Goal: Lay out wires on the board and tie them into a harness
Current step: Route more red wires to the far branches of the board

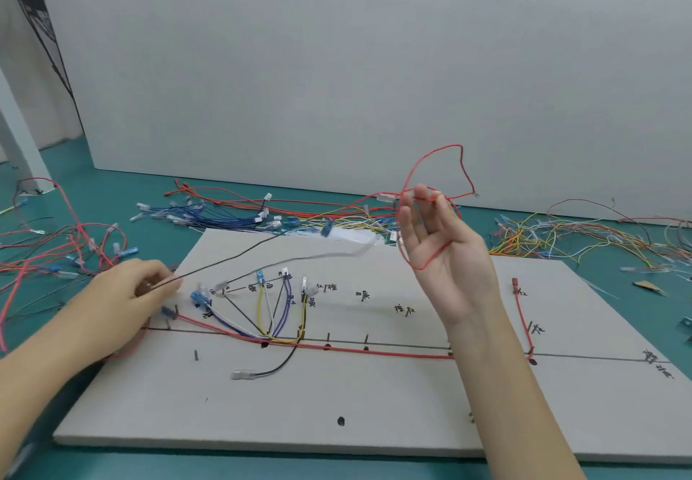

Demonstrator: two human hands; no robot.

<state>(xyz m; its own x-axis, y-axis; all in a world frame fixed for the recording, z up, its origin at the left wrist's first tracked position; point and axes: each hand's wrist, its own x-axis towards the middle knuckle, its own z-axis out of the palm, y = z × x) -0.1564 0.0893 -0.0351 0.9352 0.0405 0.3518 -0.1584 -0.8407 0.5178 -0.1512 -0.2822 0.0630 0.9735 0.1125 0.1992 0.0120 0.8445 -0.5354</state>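
Note:
A grey board [374,397] lies on the teal table, marked with lines, labels and pins. Red, black, yellow, white and purple wires [277,315] are routed on it. My left hand [123,303] pinches a black wire [224,260] at the board's left edge; the wire runs up and right to a blue connector [327,227]. My right hand [445,251] is raised above the board, palm toward me, with a loose red wire [438,176] looped over and pinched between its fingers. A black wire with a clear terminal [243,374] lies on the board.
Piles of loose wires lie behind the board: blue ones [221,217], red and yellow ones [337,213], mixed colours at the right [569,236] and red and black at the left [75,247]. A white wall panel [337,67] stands behind.

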